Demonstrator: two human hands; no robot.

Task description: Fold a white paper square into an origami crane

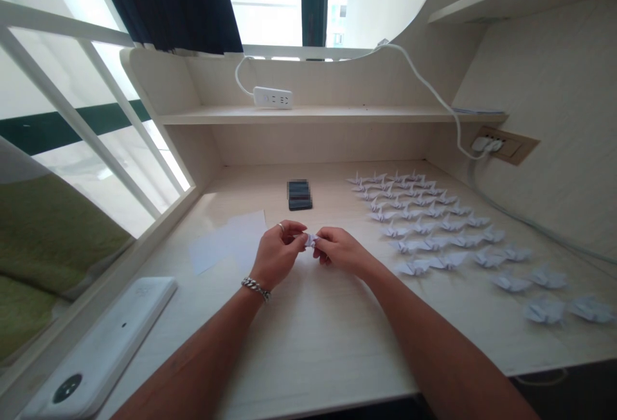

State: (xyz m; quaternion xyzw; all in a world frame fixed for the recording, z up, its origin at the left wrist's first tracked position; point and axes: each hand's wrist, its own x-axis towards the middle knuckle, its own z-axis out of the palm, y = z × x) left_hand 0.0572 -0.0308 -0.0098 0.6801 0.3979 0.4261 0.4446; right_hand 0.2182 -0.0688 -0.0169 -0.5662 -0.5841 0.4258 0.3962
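Near the middle of the desk, a small folded piece of white paper (pixel 311 240) is pinched between my two hands. My left hand (pixel 282 246), with a ring and a chain bracelet, grips its left side between thumb and fingers. The right side is held by the thumb and fingertips of my right hand (pixel 337 248). Most of the paper is hidden by the fingers, so its exact folded shape is unclear. Rows of white folded paper cranes (pixel 427 224) stand to the right of my hands. Flat white paper sheets (pixel 216 246) lie just left of my left hand.
A dark, partly blurred phone-like object (pixel 299 195) lies beyond my hands. At the left front is a long white device (pixel 106 343). A white power strip (pixel 272 97) sits on the back shelf (pixel 328 113); a cable runs to the wall socket (pixel 508 145) on the right.
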